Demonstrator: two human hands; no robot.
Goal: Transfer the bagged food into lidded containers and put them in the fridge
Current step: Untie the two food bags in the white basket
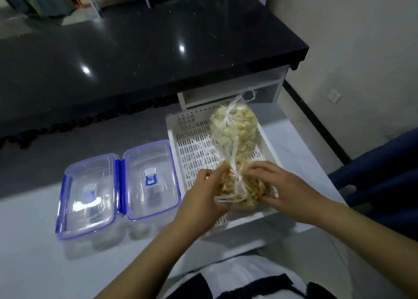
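Head camera view, looking down at a person's two bare forearms reaching over a pale work surface (34,264). Across the upper half runs a long black glossy counter (135,49), with a cream wall (350,38) to its right. Low on that wall sits a small white socket plate (334,96).

On the pale surface, right of centre, lies a white perforated plastic tray (192,144). Two clear plastic bags of food rest in it, one behind the other. The far bag (233,126) holds pale, whitish pieces and is knotted at its top. The near bag (239,185) holds golden-brown strips and is also tied with a knot.

Left of the tray, two clear lidded containers stand side by side, touching, each with a blue-trimmed lid snapped on. The left container (88,197) sits slightly nearer the viewer; the right container (151,178) sits just beside the tray's left wall and carries a small blue label on its lid.

Both hands meet at the near bag. The left hand (203,197) grips the bag's left side, fingers curled and pinching the plastic near the knot. The right hand (282,190) holds the right side, fingers bent around the plastic with fingertips close to the knot.

At the bottom edge, a white and black garment (248,280) shows.
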